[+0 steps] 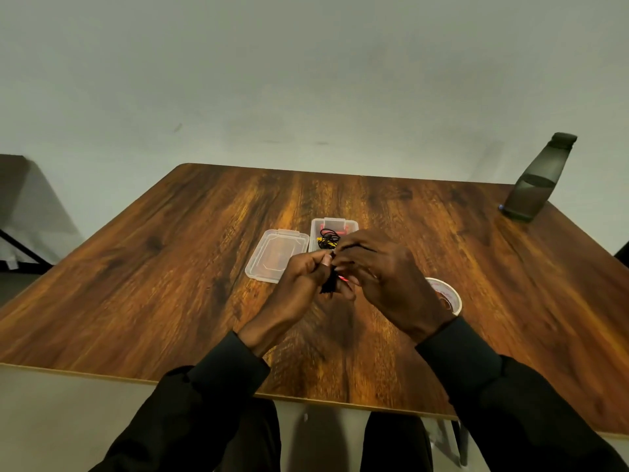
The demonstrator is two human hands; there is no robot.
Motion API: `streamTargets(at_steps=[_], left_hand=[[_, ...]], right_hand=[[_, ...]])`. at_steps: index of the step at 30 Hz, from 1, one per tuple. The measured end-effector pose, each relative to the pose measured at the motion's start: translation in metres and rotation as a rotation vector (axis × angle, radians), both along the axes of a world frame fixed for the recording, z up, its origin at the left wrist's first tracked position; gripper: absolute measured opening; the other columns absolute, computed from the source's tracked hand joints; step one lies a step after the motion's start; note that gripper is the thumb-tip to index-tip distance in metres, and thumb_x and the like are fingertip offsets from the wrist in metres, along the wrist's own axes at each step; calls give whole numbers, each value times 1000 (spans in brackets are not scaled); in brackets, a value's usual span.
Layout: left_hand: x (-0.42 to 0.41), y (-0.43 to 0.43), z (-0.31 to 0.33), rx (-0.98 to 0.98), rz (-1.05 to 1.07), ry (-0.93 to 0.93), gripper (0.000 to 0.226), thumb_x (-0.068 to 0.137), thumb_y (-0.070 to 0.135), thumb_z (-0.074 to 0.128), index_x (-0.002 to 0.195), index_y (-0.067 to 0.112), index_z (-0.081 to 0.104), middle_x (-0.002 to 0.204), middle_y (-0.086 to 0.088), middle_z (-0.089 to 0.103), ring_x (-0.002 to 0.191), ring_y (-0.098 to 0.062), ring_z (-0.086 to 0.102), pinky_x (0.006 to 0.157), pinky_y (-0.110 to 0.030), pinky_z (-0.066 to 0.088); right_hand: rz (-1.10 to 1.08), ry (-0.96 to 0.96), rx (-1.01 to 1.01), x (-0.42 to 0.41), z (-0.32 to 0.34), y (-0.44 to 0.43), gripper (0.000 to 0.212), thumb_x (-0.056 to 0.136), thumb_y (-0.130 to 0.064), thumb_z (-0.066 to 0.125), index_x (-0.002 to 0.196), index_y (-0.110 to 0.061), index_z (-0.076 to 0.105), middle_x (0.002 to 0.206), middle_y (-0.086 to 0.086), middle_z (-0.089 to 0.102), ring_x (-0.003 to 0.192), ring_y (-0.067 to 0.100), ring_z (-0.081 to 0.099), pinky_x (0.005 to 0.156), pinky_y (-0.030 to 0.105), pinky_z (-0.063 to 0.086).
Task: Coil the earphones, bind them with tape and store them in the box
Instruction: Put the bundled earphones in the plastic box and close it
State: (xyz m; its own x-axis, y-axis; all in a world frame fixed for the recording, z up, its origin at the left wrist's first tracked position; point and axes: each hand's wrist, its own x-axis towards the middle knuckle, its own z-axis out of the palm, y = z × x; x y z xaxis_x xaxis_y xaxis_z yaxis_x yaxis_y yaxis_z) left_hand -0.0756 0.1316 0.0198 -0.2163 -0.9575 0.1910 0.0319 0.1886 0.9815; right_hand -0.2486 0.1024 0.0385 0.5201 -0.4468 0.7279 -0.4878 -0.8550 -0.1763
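Both hands meet above the middle of the wooden table (170,267). My left hand (306,281) and my right hand (384,277) are closed together on a small black bundle of earphones (329,284), with a bit of red showing at its right side. Most of the bundle is hidden by my fingers. Just behind my hands stands the clear plastic box (320,226), open, with coiled black, yellow and red earphones (328,238) inside. Its clear lid (277,255) lies flat to the left of it. A roll of tape (449,296) rests on the table beside my right wrist.
A dark water bottle (537,180) stands at the far right corner of the table. The table's near edge runs just in front of my knees. A dark piece of furniture (20,212) stands off to the left by the wall.
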Motion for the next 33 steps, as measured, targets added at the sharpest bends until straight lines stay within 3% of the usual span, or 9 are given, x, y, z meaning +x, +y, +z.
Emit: streamTargets(at_steps=[3, 6, 10, 14, 19, 23, 30, 33], left_hand=[[7, -1, 3, 82, -167, 90, 33, 109, 4, 34, 119, -9, 62, 101, -20, 70, 89, -25, 69, 91, -30, 57], [15, 0, 2, 152, -301, 141, 32, 105, 2, 44, 126, -17, 57, 106, -24, 70, 95, -27, 71, 92, -31, 57], [23, 0, 4, 263, -342, 146, 27, 98, 4, 54, 119, -8, 68, 111, -24, 73, 100, -29, 75, 90, -30, 59], [26, -2, 7, 336, -396, 167, 25, 95, 3, 58, 114, -1, 74, 118, -29, 71, 109, -36, 72, 98, -37, 58], [23, 3, 11, 371, -374, 210, 25, 91, 3, 60, 109, -1, 76, 114, -28, 73, 105, -36, 74, 89, -36, 61], [13, 4, 7, 313, -202, 262, 30, 86, 4, 66, 112, -10, 71, 111, -33, 72, 101, -39, 75, 88, -39, 62], [-11, 10, -1, 17, 169, 261, 17, 79, 5, 73, 95, 4, 78, 91, -19, 79, 85, -31, 79, 80, -36, 64], [-13, 12, 0, 70, 208, 287, 19, 83, -2, 73, 101, -4, 76, 93, -22, 78, 84, -29, 79, 76, -32, 64]], right_hand=[[62, -87, 87, -7, -1, -7, 17, 93, -5, 69, 108, -6, 77, 112, 9, 74, 108, 19, 68, 95, 36, 56], [106, -92, 273, -14, 2, -9, 23, 91, -5, 72, 114, -10, 77, 118, 0, 74, 115, 10, 67, 98, 37, 55], [227, -127, 632, -21, 6, -12, 27, 92, -4, 70, 118, -9, 75, 120, 1, 74, 117, 12, 68, 99, 43, 56], [326, -164, 760, -24, 6, -9, 28, 94, -2, 66, 121, -3, 72, 123, 6, 73, 120, 16, 67, 103, 37, 54], [336, -180, 741, -23, 1, -13, 22, 92, -1, 68, 113, 0, 74, 113, 8, 75, 111, 19, 71, 99, 33, 55], [308, -259, 681, -18, -3, -15, 18, 92, 3, 67, 108, 2, 75, 105, 9, 76, 103, 17, 72, 93, 27, 55], [199, -266, 430, -11, -9, -22, 17, 91, 1, 70, 104, -5, 78, 103, 2, 74, 104, 17, 70, 93, 34, 56], [208, -261, 433, -10, -10, -23, 17, 91, 1, 70, 105, -5, 78, 104, 4, 74, 105, 18, 69, 94, 36, 56]])
